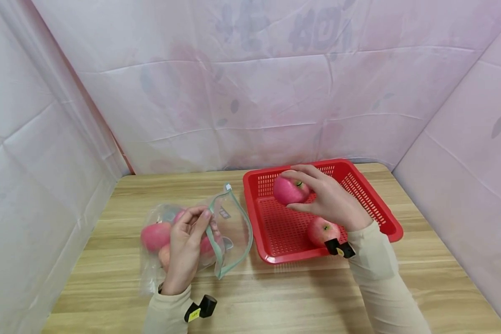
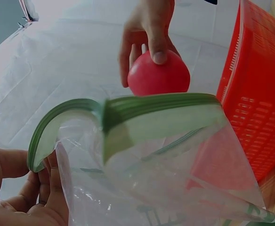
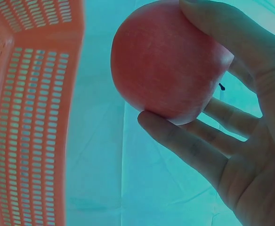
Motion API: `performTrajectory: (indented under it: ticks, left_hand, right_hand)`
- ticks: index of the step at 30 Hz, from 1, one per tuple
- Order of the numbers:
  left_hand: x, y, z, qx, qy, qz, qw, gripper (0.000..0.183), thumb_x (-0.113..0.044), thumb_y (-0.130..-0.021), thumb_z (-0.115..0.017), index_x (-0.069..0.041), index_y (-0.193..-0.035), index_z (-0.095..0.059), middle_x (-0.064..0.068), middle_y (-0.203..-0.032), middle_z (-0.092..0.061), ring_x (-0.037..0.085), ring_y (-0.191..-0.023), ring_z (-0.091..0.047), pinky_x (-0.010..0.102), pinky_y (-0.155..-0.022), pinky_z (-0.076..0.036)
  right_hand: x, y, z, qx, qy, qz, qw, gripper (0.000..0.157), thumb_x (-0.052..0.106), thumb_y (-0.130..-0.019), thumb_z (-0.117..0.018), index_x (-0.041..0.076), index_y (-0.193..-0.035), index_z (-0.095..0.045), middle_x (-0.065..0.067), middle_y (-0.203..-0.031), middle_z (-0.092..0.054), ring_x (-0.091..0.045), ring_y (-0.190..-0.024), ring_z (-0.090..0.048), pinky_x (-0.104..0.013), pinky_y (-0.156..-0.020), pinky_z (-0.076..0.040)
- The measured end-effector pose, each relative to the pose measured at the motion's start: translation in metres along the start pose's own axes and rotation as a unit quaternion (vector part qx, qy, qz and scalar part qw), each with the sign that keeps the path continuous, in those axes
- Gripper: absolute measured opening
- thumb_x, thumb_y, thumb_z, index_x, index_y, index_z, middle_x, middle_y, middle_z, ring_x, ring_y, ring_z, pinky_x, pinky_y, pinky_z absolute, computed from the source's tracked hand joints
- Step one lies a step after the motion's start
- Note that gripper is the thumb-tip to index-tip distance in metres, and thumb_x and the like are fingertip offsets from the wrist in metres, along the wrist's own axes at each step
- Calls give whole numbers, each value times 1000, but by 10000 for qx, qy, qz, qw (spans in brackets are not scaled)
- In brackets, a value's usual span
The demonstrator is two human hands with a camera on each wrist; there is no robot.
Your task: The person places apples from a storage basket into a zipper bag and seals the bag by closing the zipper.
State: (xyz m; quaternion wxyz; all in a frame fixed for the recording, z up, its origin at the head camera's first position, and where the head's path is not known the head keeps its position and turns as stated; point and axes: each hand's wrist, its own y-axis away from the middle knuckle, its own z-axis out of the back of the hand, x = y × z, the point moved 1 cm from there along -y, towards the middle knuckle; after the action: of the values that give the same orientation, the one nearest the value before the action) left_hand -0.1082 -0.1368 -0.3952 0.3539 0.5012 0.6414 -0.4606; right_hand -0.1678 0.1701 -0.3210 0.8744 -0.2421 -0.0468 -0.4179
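A pink-red apple (image 1: 289,190) is gripped between the thumb and fingers of my right hand (image 1: 325,197), above the red plastic basket (image 1: 271,259). In the right wrist view the apple (image 3: 165,61) shows large, with its stem toward the palm. My left hand (image 1: 185,248) pinches the green-edged mouth of a clear zip bag (image 1: 238,227), holding it apart at the basket's left side. Several fruits, among them a pink one (image 1: 156,236), lie inside the bag, partly hidden by the left hand. The left wrist view shows the bag's green rim (image 2: 161,106) with the held apple beyond it.
Another apple (image 1: 322,231) sits in the basket near its front right, below the right wrist. The wooden table (image 1: 275,301) meets fabric walls (image 1: 234,116) at the back and sides. A small zip slider (image 1: 227,187) is at the bag's upper corner.
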Motion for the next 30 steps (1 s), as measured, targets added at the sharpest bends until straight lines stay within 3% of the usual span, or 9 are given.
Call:
performTrajectory:
  ticks: [12, 19, 26, 30]
  left_hand:
    - [-1, 1, 1, 4, -16, 10, 10000, 19, -11, -104, -59, 7, -111, -59, 4, -84, -64, 13, -67, -64, 25, -68, -60]
    - [-3, 3, 3, -73, -69, 7, 9999, 18, -10, -104, -59, 7, -111, -59, 3, -85, -64, 12, -71, -64, 23, -69, -60]
    - [-4, 4, 4, -136, -61, 37, 9999, 18, -11, -104, -59, 6, -111, -59, 3, -83, -64, 13, -67, -64, 24, -67, -60]
    - [-4, 5, 5, -155, -74, 73, 9998, 19, -12, -104, -59, 6, -111, -59, 3, -83, -64, 13, -66, -64, 24, -66, -60]
  right_hand:
    - [24, 4, -14, -508, -334, 217, 9979, 75, 21, -73, -94, 22, -140, -60, -4, -140, -57, -11, -94, -63, -38, -85, -61]
    - [36, 4, -25, -723, -689, 472, 9939, 77, 21, -72, -95, 20, -140, -60, -5, -140, -56, -13, -101, -63, -37, -85, -62]
    - [48, 3, -37, -853, -994, 701, 9889, 76, 19, -72, -95, 18, -139, -60, -7, -141, -56, -8, -88, -63, -32, -84, -61]
    - [55, 4, -43, -834, -1106, 728, 9877, 74, 19, -73, -94, 18, -139, -61, -8, -142, -56, -14, -103, -65, -33, -86, -60]
